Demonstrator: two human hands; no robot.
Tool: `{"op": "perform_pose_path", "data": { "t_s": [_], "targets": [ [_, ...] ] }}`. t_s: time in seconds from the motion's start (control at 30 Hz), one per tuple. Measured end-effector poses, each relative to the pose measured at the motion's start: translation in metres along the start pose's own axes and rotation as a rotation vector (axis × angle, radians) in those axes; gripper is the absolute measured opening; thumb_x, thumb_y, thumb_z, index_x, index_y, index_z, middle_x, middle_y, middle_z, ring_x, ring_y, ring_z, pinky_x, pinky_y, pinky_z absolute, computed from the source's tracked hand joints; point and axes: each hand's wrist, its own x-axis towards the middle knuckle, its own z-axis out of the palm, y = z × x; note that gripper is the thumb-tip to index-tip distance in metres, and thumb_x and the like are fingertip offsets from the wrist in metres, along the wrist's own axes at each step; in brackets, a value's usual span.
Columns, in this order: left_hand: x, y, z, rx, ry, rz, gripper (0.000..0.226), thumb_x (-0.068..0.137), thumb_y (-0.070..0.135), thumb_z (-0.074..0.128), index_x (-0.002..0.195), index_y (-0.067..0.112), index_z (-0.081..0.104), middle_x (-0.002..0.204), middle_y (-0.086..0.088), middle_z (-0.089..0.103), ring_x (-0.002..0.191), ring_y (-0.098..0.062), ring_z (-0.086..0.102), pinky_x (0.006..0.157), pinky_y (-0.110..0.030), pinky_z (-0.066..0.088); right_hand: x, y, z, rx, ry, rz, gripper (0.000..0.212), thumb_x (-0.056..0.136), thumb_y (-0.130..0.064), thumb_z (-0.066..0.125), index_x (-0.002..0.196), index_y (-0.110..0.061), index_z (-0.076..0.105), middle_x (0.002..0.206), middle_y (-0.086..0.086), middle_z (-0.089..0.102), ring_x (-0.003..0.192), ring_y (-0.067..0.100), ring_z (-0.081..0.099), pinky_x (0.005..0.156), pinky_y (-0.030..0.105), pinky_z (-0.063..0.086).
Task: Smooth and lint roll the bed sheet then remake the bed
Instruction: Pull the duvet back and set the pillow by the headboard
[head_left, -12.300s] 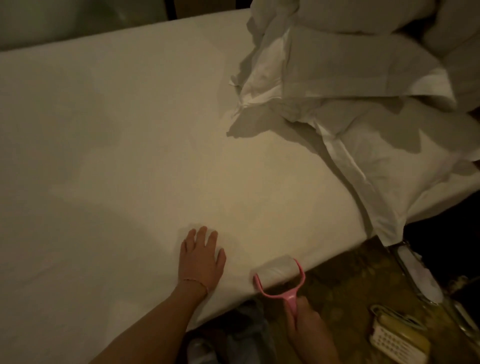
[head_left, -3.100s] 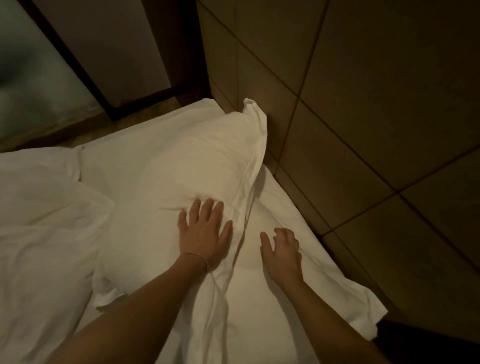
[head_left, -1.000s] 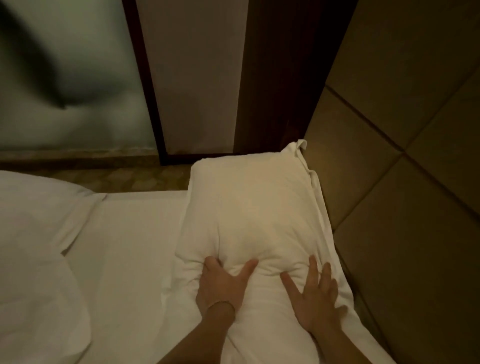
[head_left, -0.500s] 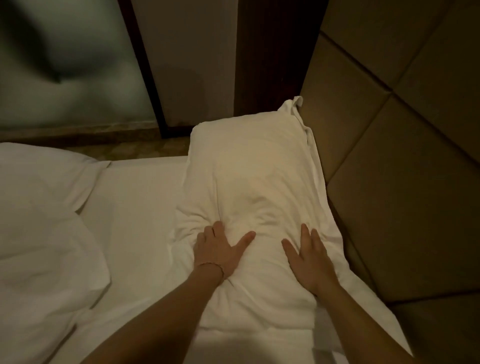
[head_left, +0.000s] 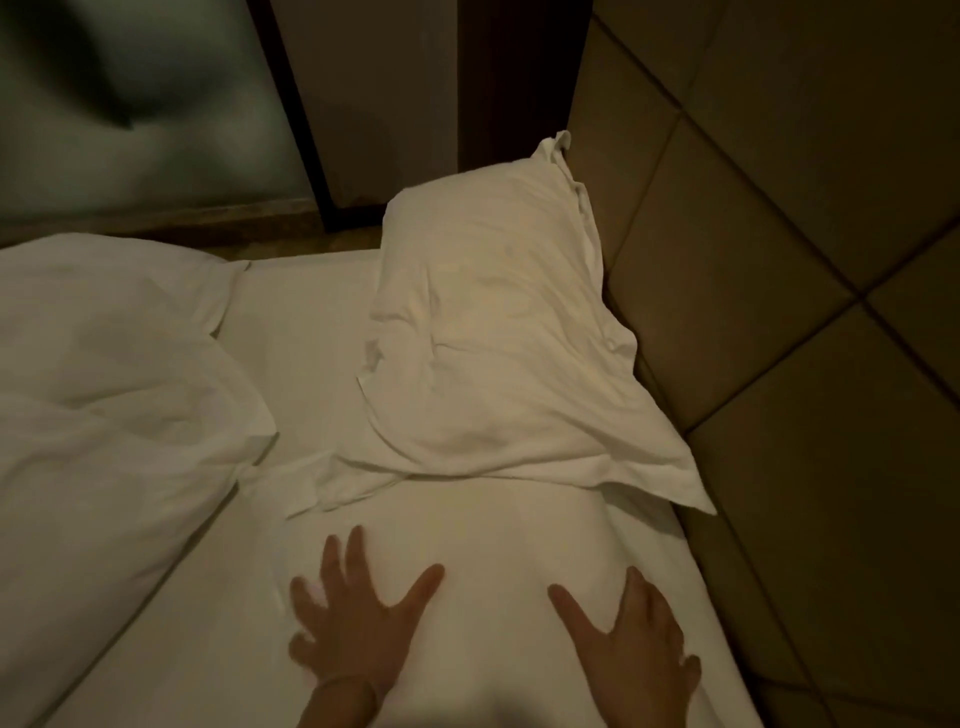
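A white pillow (head_left: 498, 332) lies along the padded headboard at the bed's far right, its near flap creased and overlapping a second white pillow (head_left: 493, 525) nearer to me. My left hand (head_left: 353, 618) lies flat with fingers spread on this nearer pillow's left side. My right hand (head_left: 628, 644) lies flat on its right side, fingers spread too. The white bed sheet (head_left: 301, 322) shows bare between the pillows and the duvet. The lint roller is not in view.
A crumpled white duvet (head_left: 109, 374) is heaped on the left of the bed. The brown padded headboard (head_left: 779, 312) runs down the right. Beyond the bed's far edge stand a dark door frame (head_left: 296, 114) and a frosted glass panel (head_left: 130, 104).
Both hands have slid back toward me off the far pillow onto the nearer pillow, fingers now spread flat. The far pillow stays against the headboard, its near end left wrinkled.
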Motion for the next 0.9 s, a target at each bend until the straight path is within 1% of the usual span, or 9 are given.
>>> {"op": "perform_pose_path", "data": {
  "t_s": [0.1,0.23,0.3,0.4,0.53,0.63,0.7,0.83,0.9],
  "targets": [
    [-0.035,-0.033,0.003,-0.58,-0.053,-0.33,0.167,0.013,0.092,0.069,0.156,0.035,0.003,0.162,-0.012,0.014,0.145,-0.04,0.025,0.12,-0.052,0.023,-0.013,0.023,0.002,0.005,0.03,0.002,0.117,0.053,-0.101,0.022,0.144,-0.028,0.024,0.143,0.005,0.04,0.13,0.027,0.037,0.108,0.049,0.027],
    [-0.056,-0.042,0.008,-0.964,-0.098,-0.27,0.165,0.018,0.075,0.088,0.156,0.022,0.012,0.154,-0.011,0.039,0.135,-0.03,0.045,0.117,-0.046,0.034,-0.028,0.028,0.013,0.134,0.113,-0.046,0.098,0.059,-0.097,0.026,0.113,-0.017,0.045,0.112,0.006,0.058,0.1,0.026,0.054,0.092,0.042,0.045],
    [-0.064,-0.039,0.004,-1.007,-0.106,-0.241,0.15,0.037,0.066,0.093,0.156,0.02,0.013,0.154,-0.01,0.039,0.134,-0.03,0.046,0.116,-0.048,0.034,-0.04,0.026,0.011,0.169,0.126,-0.076,0.086,0.067,-0.094,0.027,0.101,-0.017,0.046,0.096,0.003,0.062,0.085,0.023,0.059,0.079,0.038,0.052],
    [-0.074,-0.043,0.006,-1.011,-0.082,-0.227,0.125,0.06,0.049,0.089,0.156,0.016,0.015,0.154,-0.01,0.039,0.134,-0.03,0.045,0.117,-0.046,0.033,-0.057,0.039,0.0,0.205,0.148,-0.122,0.075,0.075,-0.088,0.032,0.091,-0.017,0.051,0.083,-0.002,0.06,0.073,0.017,0.058,0.069,0.033,0.05],
    [-0.122,-0.048,0.017,-1.052,-0.107,-0.18,0.126,0.05,0.056,0.091,0.151,0.016,0.026,0.146,-0.009,0.046,0.128,-0.028,0.049,0.114,-0.042,0.036,-0.083,0.089,-0.023,0.149,0.246,-0.119,0.072,0.077,-0.084,0.03,0.077,-0.015,0.05,0.072,-0.005,0.055,0.065,0.012,0.053,0.063,0.028,0.047],
    [-0.16,-0.043,0.035,-1.083,-0.153,-0.127,0.14,0.028,0.069,0.089,0.147,0.019,0.035,0.136,-0.004,0.053,0.119,-0.025,0.053,0.113,-0.044,0.039,-0.1,0.131,-0.041,0.138,0.326,-0.069,0.067,0.082,-0.078,0.034,0.085,-0.013,0.053,0.07,-0.004,0.047,0.068,0.018,0.049,0.065,0.029,0.042],
    [-0.179,-0.035,0.049,-1.071,-0.186,-0.095,0.138,0.027,0.07,0.087,0.145,0.019,0.038,0.136,-0.005,0.055,0.118,-0.024,0.054,0.112,-0.043,0.039,-0.106,0.156,-0.056,0.162,0.387,-0.041,0.068,0.079,-0.079,0.034,0.085,-0.014,0.055,0.073,-0.003,0.051,0.071,0.02,0.053,0.068,0.031,0.046],
    [-0.198,-0.01,0.073,-1.015,-0.222,-0.033,0.14,0.035,0.073,0.088,0.15,0.023,0.027,0.145,-0.003,0.047,0.125,-0.025,0.049,0.112,-0.039,0.036,-0.098,0.186,-0.078,0.347,0.449,-0.081,0.064,0.077,-0.077,0.042,0.086,-0.014,0.05,0.082,0.002,0.058,0.074,0.021,0.056,0.067,0.034,0.047],
    [-0.194,-0.005,0.08,-1.005,-0.25,-0.033,0.142,0.041,0.071,0.09,0.154,0.027,0.016,0.15,-0.004,0.042,0.127,-0.025,0.047,0.11,-0.038,0.038,-0.085,0.187,-0.077,0.403,0.453,-0.123,0.065,0.08,-0.075,0.045,0.098,-0.013,0.05,0.097,0.006,0.06,0.087,0.024,0.057,0.075,0.037,0.048]
  ]
}}
